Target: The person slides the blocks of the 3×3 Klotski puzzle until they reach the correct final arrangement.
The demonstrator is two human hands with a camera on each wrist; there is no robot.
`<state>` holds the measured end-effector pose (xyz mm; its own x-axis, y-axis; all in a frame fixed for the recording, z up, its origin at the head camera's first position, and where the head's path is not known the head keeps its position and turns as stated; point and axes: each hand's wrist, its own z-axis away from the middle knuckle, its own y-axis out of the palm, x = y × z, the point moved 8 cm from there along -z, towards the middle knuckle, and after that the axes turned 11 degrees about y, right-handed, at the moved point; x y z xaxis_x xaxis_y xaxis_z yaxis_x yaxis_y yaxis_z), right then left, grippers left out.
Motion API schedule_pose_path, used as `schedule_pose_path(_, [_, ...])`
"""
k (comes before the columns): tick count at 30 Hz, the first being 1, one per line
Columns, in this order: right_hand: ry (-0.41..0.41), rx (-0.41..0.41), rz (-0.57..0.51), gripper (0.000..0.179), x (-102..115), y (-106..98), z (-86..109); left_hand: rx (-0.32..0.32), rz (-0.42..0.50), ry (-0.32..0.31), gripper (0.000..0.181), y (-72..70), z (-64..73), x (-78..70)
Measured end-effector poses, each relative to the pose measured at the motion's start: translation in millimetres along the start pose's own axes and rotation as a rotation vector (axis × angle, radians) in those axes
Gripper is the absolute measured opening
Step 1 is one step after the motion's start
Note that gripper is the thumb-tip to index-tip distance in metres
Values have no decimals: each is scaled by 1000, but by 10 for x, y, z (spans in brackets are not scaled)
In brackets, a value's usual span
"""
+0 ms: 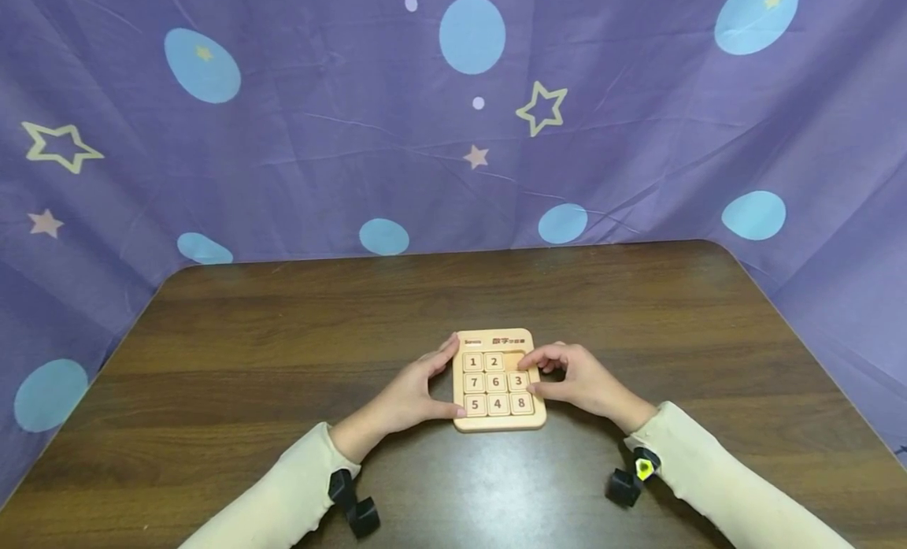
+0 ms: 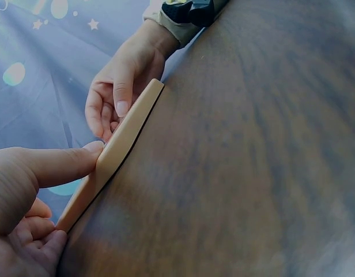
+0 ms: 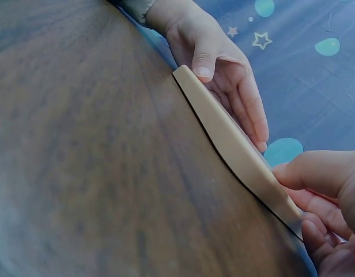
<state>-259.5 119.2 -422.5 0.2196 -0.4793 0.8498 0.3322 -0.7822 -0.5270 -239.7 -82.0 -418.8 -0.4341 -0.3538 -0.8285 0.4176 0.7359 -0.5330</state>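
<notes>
A pale wooden sliding number puzzle (image 1: 496,425) lies flat on the table. Its top row shows 1 and 2 with a bare slot at the right, the middle row 7, 6, 3, the bottom row 5, 4, 8. My left hand (image 1: 413,387) holds the left side, thumb at the lower corner and fingers along the upper edge. From the right, my right hand (image 1: 577,380) has its index fingertip at the bare slot and its thumb beside the 3 tile (image 1: 518,381). Both wrist views show the puzzle's near edge (image 2: 117,147) (image 3: 238,153); the tiles are hidden there.
The brown wooden table (image 1: 319,313) stretches around the puzzle. Behind it hangs a purple curtain (image 1: 319,155) with stars and blue dots. Black wrist devices (image 1: 354,506) sit over the cream sleeves (image 1: 272,490).
</notes>
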Motion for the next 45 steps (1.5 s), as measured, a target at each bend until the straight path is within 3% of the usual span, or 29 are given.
schedule_pose_path(20, [6, -41, 25, 27, 13, -12, -10, -4, -3, 4, 96, -16, 4, 2])
schedule_pose_path(27, [27, -48, 34, 24, 413, -67, 78, -9, -8, 3, 96, -26, 2, 6])
schedule_pose_path(30, [26, -49, 39, 23, 441, -71, 82, -6, -6, 1, 96, -25, 1, 1])
schedule_pose_path(34, [27, -59, 28, 22, 364, -62, 47, -4, 0, 4, 96, -21, -5, -5])
schedule_pose_path(41, [30, -59, 15, 24, 46, -20, -51, 0, 6, -3, 96, -8, -1, 5])
schedule_pose_path(45, [11, -45, 1, 25, 1, -23, -63, 0, 3, -6, 96, -4, -6, 4])
